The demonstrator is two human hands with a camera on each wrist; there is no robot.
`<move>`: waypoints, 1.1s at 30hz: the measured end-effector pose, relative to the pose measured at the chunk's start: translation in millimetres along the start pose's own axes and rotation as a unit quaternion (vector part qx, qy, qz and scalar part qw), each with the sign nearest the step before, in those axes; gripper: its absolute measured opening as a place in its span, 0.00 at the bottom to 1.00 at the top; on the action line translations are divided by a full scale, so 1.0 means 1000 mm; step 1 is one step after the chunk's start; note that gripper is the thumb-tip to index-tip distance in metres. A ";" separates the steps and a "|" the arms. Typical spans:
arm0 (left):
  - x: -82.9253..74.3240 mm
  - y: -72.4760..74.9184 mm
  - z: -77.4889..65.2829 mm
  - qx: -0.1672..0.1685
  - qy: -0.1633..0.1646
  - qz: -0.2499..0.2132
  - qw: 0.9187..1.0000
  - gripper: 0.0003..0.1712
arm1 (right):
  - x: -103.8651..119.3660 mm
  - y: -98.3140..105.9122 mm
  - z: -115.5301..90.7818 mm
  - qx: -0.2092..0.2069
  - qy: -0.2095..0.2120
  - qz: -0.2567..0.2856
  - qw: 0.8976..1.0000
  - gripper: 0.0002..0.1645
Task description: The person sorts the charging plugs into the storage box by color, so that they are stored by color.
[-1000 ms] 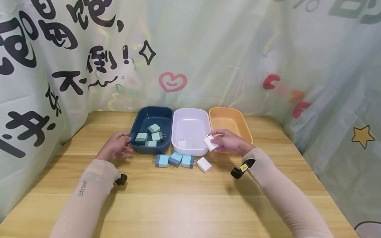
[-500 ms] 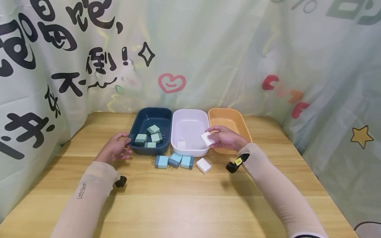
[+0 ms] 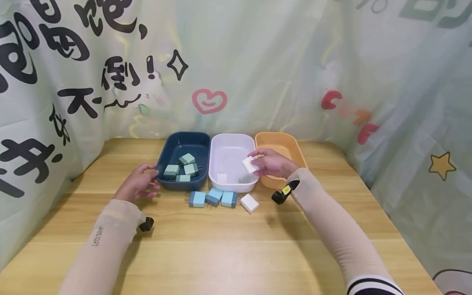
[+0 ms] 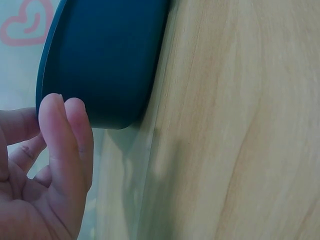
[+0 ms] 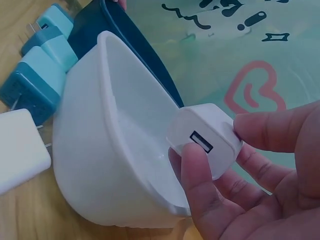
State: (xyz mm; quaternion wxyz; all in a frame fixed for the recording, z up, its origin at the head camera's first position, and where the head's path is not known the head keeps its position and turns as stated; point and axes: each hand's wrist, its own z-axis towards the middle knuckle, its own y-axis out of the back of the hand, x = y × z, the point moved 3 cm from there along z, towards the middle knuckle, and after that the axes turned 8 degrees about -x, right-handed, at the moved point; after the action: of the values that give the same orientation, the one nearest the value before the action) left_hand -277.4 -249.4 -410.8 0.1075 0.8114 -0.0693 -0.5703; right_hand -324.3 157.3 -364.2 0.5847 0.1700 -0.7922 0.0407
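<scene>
My right hand (image 3: 274, 163) pinches a white USB wall charger (image 5: 202, 140) between thumb and fingers, above the right rim of the white tray (image 3: 232, 141). The charger's USB port faces the right wrist camera. Another white charger (image 3: 221, 177) lies inside that tray. My left hand (image 3: 138, 183) grips the rim of the dark blue tray (image 4: 107, 60) at its front left corner. Several green chargers (image 3: 171, 171) lie in the dark blue tray. In front of the trays sit three blue chargers (image 3: 214, 196) in a row, beside a white charger (image 3: 249, 203).
An orange tray (image 3: 278, 139) stands right of the white one, partly hidden by my right hand. All three trays line up side by side on the wooden table (image 3: 228, 254). A printed curtain (image 3: 265, 73) hangs close behind them and along the sides.
My right hand has moved left and slightly away from me, carrying the white charger further over the white tray. The left hand stays at the dark blue tray's rim.
</scene>
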 end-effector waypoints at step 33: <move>0.004 0.000 0.002 -0.010 -0.009 0.012 1.000 0.29 | -0.007 -0.007 0.026 0.006 -0.022 0.052 0.998 0.24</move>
State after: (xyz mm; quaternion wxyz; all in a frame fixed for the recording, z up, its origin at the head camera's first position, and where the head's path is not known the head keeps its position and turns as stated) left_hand -277.4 -250.3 -415.4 0.1220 0.8043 -0.0737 -0.5768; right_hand -343.5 145.3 -379.9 0.5630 0.1328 -0.8126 0.0719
